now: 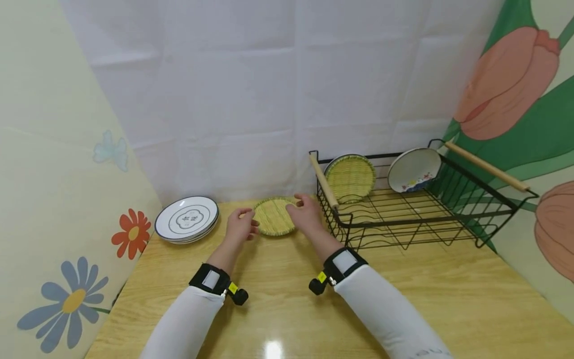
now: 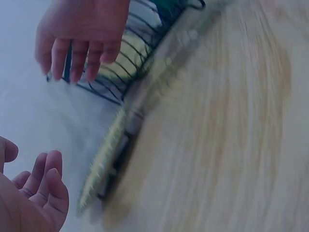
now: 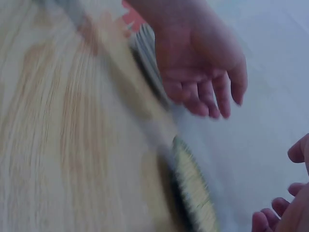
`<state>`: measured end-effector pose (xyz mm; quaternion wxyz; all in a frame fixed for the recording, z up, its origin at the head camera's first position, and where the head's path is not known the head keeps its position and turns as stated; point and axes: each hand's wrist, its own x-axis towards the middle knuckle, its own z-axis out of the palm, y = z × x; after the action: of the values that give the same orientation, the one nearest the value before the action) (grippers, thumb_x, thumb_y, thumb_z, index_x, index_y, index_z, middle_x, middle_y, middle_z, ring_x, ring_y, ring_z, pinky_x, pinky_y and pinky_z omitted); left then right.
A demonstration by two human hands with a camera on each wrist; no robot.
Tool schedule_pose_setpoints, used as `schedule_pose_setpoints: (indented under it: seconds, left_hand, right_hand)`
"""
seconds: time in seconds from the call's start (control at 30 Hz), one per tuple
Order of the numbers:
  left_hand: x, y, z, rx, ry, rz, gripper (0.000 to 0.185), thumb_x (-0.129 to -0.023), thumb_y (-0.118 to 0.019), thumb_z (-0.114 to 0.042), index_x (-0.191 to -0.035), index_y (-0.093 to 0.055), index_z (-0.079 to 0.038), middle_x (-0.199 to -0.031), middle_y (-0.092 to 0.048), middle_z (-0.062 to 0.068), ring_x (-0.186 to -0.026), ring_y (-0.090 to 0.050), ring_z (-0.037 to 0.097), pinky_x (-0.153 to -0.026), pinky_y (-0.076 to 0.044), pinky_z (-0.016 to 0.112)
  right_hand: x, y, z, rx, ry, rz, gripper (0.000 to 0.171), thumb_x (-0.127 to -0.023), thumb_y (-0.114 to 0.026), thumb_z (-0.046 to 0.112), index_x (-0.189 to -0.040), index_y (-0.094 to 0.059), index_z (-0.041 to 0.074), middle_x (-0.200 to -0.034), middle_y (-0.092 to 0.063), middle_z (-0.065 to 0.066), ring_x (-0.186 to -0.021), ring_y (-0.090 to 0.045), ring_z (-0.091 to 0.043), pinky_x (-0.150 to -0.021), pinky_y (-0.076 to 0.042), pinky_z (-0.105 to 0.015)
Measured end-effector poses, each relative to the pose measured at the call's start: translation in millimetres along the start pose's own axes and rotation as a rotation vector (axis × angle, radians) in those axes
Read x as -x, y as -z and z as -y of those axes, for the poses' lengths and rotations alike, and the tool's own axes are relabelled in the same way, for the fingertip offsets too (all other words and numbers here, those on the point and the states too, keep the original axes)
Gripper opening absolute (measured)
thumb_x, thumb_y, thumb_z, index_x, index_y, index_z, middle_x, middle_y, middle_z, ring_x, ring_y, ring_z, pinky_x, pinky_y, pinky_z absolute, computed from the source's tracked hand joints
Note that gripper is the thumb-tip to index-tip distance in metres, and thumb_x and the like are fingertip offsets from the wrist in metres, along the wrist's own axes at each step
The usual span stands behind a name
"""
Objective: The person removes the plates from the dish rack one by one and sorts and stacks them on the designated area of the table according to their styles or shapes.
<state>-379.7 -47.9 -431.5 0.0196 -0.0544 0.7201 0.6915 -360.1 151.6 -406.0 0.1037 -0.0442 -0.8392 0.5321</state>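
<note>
A round woven bamboo tray [image 1: 272,217] lies near the back of the table, between two bare hands. On its left side the left hand [image 1: 240,224] hovers with loosely bent fingers and nothing in them. The right hand [image 1: 307,212] is at the tray's right edge, overlapping it in the head view, its thumb and fingers apart. Seen edge-on in the left wrist view, the tray [image 2: 104,159] has something dark under it. Fingers of the left hand [image 2: 34,198] are spread beside it there. In the right wrist view the tray [image 3: 193,183] sits below both hands.
Left of the hands stands a stack of white plates [image 1: 186,219] with dark blue rims. A black wire dish rack [image 1: 403,219] with wooden handles is at the right, holding another woven tray [image 1: 352,177] and a white enamel dish [image 1: 414,172]. A white cloth hangs behind [image 1: 233,99].
</note>
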Motion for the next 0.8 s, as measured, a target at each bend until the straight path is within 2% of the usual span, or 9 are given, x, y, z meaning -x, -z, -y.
schedule_pose_setpoints:
  seconds: [0.1,0.2,0.3,0.4,0.5,0.6,0.73,0.8]
  left_hand:
    - [12.6,-1.4,-11.9,0.071,-0.013,0.037,0.038,-0.104,-0.055,-0.028,-0.137,-0.055,-0.01,-0.084,-0.072,0.004,-0.062,-0.07,0.012,-0.053,-0.052,0.025]
    - [26.4,-5.0,-24.6,0.146,-0.035,0.09,0.04,-0.105,-0.053,-0.026,-0.141,-0.053,-0.008,-0.092,-0.075,0.006,-0.071,-0.074,0.013,-0.058,-0.056,0.027]
    - [41.7,-10.8,-37.0,0.218,-0.046,0.15,0.042,-0.105,-0.05,-0.024,-0.144,-0.05,-0.007,-0.109,-0.076,0.016,-0.083,-0.076,0.016,-0.065,-0.059,0.028]
    - [56.3,-16.8,-45.8,0.282,-0.044,0.208,0.044,-0.106,-0.047,-0.024,-0.147,-0.047,-0.009,-0.13,-0.069,0.025,-0.095,-0.076,0.019,-0.07,-0.061,0.03]
    - [66.4,-23.1,-49.8,0.335,-0.037,0.267,0.048,-0.108,-0.044,-0.025,-0.153,-0.042,-0.009,-0.144,-0.059,0.028,-0.111,-0.073,0.027,-0.077,-0.061,0.033]
    - [71.5,-31.0,-50.6,0.373,-0.015,0.312,0.052,-0.107,-0.044,-0.028,-0.156,-0.039,-0.01,-0.149,-0.056,0.025,-0.126,-0.066,0.034,-0.087,-0.06,0.039]
    - [75.6,-42.5,-50.2,0.411,0.03,0.366,0.055,-0.107,-0.044,-0.033,-0.157,-0.037,-0.012,-0.152,-0.054,0.022,-0.136,-0.058,0.039,-0.106,-0.052,0.052]
    - [77.5,-46.8,-49.8,0.426,0.052,0.388,0.055,-0.107,-0.044,-0.035,-0.157,-0.036,-0.014,-0.152,-0.054,0.021,-0.137,-0.057,0.039,-0.112,-0.047,0.055]
  right_hand:
    - [13,3,22,0.007,0.091,0.082,0.047,-0.098,-0.063,0.032,-0.142,-0.059,0.015,-0.134,-0.061,-0.015,-0.116,-0.062,-0.032,-0.088,-0.055,-0.044]
    - [25,16,47,0.054,0.214,0.21,0.043,-0.099,-0.064,0.032,-0.138,-0.062,0.014,-0.133,-0.064,-0.014,-0.118,-0.062,-0.031,-0.09,-0.056,-0.045]
    - [31,38,72,0.128,0.326,0.318,0.043,-0.101,-0.062,0.036,-0.14,-0.061,0.016,-0.135,-0.064,-0.008,-0.123,-0.06,-0.028,-0.095,-0.055,-0.048]
    - [27,65,94,0.192,0.429,0.349,0.042,-0.102,-0.061,0.035,-0.14,-0.061,0.017,-0.137,-0.064,-0.006,-0.126,-0.059,-0.027,-0.1,-0.053,-0.049]
    - [12,92,109,0.239,0.503,0.316,0.041,-0.101,-0.063,0.031,-0.139,-0.062,0.015,-0.134,-0.067,-0.007,-0.123,-0.06,-0.026,-0.103,-0.052,-0.048]
    - [-9,118,116,0.305,0.514,0.284,0.042,-0.101,-0.063,0.031,-0.14,-0.061,0.016,-0.136,-0.066,-0.01,-0.125,-0.06,-0.027,-0.106,-0.049,-0.05]
    - [-44,151,116,0.42,0.443,0.279,0.049,-0.104,-0.056,0.038,-0.148,-0.053,0.018,-0.149,-0.056,-0.014,-0.138,-0.05,-0.034,-0.112,-0.043,-0.057]
    - [-62,165,112,0.471,0.409,0.28,0.052,-0.106,-0.053,0.039,-0.152,-0.049,0.016,-0.155,-0.05,-0.017,-0.144,-0.043,-0.038,-0.116,-0.038,-0.059]
